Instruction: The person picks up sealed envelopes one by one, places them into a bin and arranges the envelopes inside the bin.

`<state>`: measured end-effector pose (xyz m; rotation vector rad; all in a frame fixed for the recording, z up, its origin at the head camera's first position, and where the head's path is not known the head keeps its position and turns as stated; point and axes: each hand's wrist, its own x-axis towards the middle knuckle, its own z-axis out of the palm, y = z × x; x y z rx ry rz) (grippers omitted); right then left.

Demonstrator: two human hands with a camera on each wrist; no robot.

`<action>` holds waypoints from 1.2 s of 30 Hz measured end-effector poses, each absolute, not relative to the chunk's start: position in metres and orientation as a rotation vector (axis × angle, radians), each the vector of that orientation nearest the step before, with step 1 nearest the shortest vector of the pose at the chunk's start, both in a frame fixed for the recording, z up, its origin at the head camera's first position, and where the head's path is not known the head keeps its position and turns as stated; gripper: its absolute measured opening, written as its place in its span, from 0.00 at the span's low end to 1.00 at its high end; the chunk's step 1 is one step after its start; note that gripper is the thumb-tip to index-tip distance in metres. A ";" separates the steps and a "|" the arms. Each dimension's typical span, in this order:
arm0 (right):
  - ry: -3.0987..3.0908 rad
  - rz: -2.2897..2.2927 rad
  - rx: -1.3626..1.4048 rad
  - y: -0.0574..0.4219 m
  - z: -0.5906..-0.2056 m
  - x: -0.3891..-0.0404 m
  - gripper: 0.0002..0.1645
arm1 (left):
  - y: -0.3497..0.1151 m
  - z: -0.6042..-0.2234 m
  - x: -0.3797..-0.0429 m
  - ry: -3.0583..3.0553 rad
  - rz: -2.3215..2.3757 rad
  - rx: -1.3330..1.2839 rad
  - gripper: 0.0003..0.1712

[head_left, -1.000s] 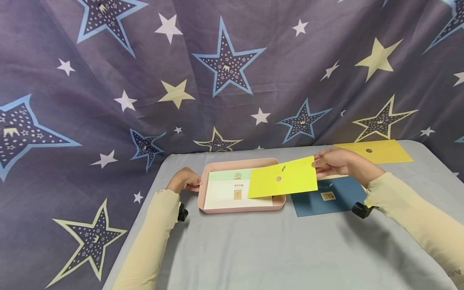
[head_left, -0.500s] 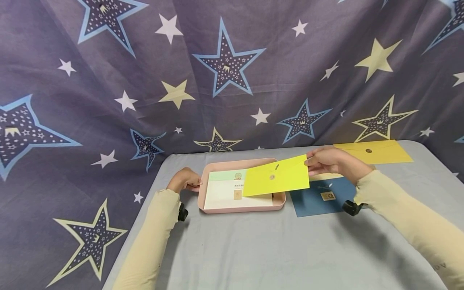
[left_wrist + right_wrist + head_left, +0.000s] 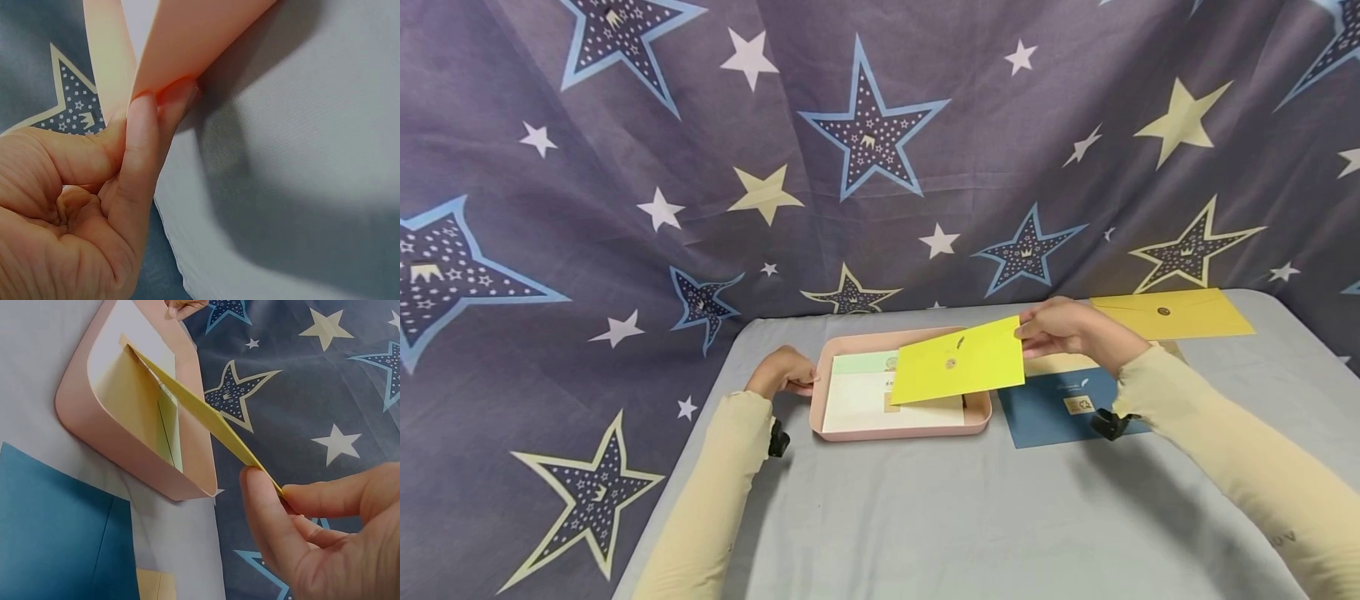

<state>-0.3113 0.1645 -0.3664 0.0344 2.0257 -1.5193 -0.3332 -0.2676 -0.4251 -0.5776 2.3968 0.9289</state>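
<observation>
In the head view a shallow pink tray (image 3: pixel 901 434) lies toward the back of the table, with a white and mint-green envelope (image 3: pixel 854 402) flat inside. My left hand (image 3: pixel 783 370) pinches the tray's left wall between thumb and fingers, as the left wrist view of the tray wall (image 3: pixel 181 47) also shows. A bright yellow envelope (image 3: pixel 958 360) slants over the tray, its right edge pinched by my right hand (image 3: pixel 1060 327). The right wrist view shows the yellow envelope (image 3: pixel 212 422) edge-on, its far end down at the white envelope and its near end raised above the tray rim.
Right of the tray a dark blue envelope (image 3: pixel 1045 408) lies on the grey table cover (image 3: pixel 940 517), partly over a cream one (image 3: pixel 1060 363). Farther back sits a golden-yellow envelope (image 3: pixel 1187 315). A star-patterned curtain (image 3: pixel 970 167) hangs right behind the table.
My right hand has carried the bright yellow envelope leftward, farther over the tray. More of the blue envelope shows now. The left hand and the tray have stayed put.
</observation>
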 end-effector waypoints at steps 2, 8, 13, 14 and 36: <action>2.041 -1.514 0.038 0.162 -0.367 -0.312 0.25 | -0.268 -0.425 -0.333 2.398 0.929 -0.573 0.08; 2.079 -1.507 0.068 0.156 -0.367 -0.313 0.25 | -0.267 -0.424 -0.332 2.398 0.931 -0.570 0.10; 2.080 -1.514 0.084 0.151 -0.367 -0.314 0.22 | -0.268 -0.424 -0.332 2.390 0.943 -0.568 0.11; 2.078 -1.515 0.081 0.150 -0.367 -0.314 0.22 | -0.268 -0.425 -0.332 2.389 0.946 -0.567 0.10; 2.051 -1.545 0.104 0.119 -0.375 -0.321 0.16 | -0.268 -0.424 -0.331 2.392 0.965 -0.575 0.10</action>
